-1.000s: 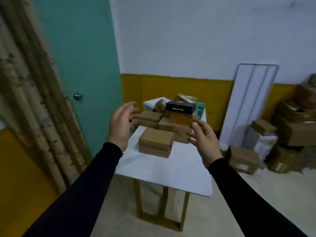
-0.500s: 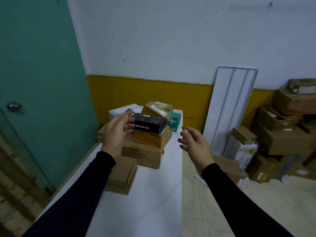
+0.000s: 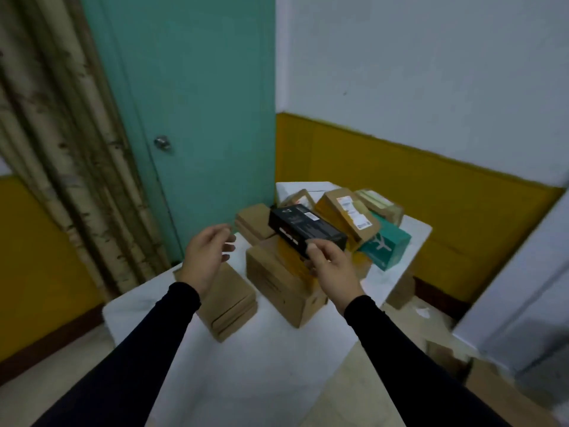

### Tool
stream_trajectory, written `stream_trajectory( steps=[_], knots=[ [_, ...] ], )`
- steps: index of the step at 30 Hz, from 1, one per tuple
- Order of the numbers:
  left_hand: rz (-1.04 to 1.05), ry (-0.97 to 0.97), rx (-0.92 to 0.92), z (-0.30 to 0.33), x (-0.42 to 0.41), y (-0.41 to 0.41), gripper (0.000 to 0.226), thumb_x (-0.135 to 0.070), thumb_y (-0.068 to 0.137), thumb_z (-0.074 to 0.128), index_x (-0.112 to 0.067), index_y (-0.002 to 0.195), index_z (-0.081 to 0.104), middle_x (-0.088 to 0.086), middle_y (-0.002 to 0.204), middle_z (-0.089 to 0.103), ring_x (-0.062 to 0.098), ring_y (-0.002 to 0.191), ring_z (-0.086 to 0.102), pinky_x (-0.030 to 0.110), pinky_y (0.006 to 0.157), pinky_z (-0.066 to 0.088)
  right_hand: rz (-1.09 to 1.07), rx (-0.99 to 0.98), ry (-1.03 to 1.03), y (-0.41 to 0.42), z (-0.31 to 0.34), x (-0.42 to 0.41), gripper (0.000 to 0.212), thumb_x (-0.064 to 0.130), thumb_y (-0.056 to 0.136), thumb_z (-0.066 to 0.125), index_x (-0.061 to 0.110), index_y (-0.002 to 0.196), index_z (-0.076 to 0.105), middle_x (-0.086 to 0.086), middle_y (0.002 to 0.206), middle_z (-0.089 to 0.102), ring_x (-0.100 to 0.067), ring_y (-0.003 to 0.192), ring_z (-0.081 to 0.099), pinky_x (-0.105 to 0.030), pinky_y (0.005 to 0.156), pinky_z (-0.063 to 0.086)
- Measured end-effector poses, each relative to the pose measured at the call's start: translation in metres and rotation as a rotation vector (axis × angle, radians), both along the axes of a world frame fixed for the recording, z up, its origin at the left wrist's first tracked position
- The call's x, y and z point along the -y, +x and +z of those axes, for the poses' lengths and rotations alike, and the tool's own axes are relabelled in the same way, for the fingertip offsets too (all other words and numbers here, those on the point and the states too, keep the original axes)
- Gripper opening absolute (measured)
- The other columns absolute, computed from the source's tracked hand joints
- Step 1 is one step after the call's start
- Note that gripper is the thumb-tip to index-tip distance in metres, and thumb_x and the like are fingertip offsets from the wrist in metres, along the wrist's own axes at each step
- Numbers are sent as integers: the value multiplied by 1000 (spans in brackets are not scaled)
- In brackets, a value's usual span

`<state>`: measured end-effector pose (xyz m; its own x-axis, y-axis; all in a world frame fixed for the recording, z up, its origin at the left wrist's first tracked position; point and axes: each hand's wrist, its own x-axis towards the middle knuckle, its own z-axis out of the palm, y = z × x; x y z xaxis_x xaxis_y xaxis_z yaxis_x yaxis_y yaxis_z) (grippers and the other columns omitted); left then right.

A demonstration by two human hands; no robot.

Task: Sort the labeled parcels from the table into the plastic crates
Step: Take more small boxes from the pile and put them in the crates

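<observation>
Right hand (image 3: 331, 266) pinches the near end of the black box (image 3: 306, 231), prob to lift it off the brown parcel (image 3: 283, 285) underneath. Left hand (image 3: 207, 257) hovers spread, holding nothing, w/ no crates in view.

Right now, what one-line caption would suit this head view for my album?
Right hand pinches a black box atop stacked parcels on a white table; left hand hovers open.

Black box (image 3: 303, 231): slightly glossy card, white paper label. Brown parcels (image 3: 281, 280): matt corrugated cardboard, some with paper labels. Teal box (image 3: 388, 246): smooth printed card. Table (image 3: 246, 365): smooth white top. Door (image 3: 197, 97), upper centre: matt teal paint, shiny metal knob (image 3: 162, 143). Curtain (image 3: 58, 134), left: patterned cloth.
</observation>
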<state>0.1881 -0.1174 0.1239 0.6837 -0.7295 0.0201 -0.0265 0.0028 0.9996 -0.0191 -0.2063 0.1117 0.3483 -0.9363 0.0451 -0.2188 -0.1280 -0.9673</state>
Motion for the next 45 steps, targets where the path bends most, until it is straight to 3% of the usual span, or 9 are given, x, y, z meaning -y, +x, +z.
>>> stream_trajectory(
  steps=[6,10,16,20,23,31,37,41,45],
  knots=[
    [194,159,5,-48,-7,31,18,-19,100,49,-14,107,65,7,100,66,22,87,61,31,80,49,286,-180,55,57,-30,24,22,39,100,51,28,115,62,8,109,62,-14,106,60,-39,100,49],
    [268,371,-28,-96,-14,56,25,-25,97,50,-18,115,64,9,119,65,27,105,61,42,99,49,403,-314,95,88,-56,34,23,37,101,48,24,116,60,11,96,57,-6,90,54,-26,85,38],
    [269,646,-164,-143,-23,45,33,-30,99,46,-14,128,52,13,133,55,31,115,56,42,104,44,584,-504,206,123,-111,52,47,37,103,43,25,149,38,-3,151,40,-25,136,40,-35,110,33],
    [196,633,-315,-152,-11,31,56,-30,101,46,-20,152,26,7,150,41,28,129,46,35,106,40,763,-607,226,142,-143,63,54,35,105,39,24,156,23,-2,158,31,-25,142,34,-35,115,29],
    [213,592,-368,-149,0,18,60,-25,100,46,-25,154,19,4,146,44,23,117,49,33,100,42,865,-646,284,143,-153,69,57,33,105,41,24,157,20,0,158,31,-22,143,33,-31,112,30],
    [511,458,-344,-104,8,0,47,-29,97,53,-25,142,42,9,126,59,28,103,62,39,85,57,914,-444,111,140,-105,96,52,40,96,58,20,143,45,-2,145,43,-16,121,47,-25,95,40],
    [672,261,-257,-11,-6,1,44,-60,96,40,-22,99,61,1,62,39,19,57,40,31,58,35,1049,-178,-102,147,-35,102,48,40,82,76,24,124,58,9,114,60,-13,102,61,-26,87,52],
    [605,334,-66,23,-28,-8,33,-54,92,54,-22,92,63,-4,70,57,17,67,52,31,66,38,951,-16,-3,151,-10,94,50,51,86,68,20,125,59,5,114,66,-13,101,62,-30,81,52],
    [440,344,-185,25,-50,-19,29,-39,92,63,-18,112,68,4,99,76,27,93,72,41,88,55,811,171,282,158,7,79,30,42,92,66,18,110,65,0,100,71,-17,88,67,-28,68,51]
  ],
)
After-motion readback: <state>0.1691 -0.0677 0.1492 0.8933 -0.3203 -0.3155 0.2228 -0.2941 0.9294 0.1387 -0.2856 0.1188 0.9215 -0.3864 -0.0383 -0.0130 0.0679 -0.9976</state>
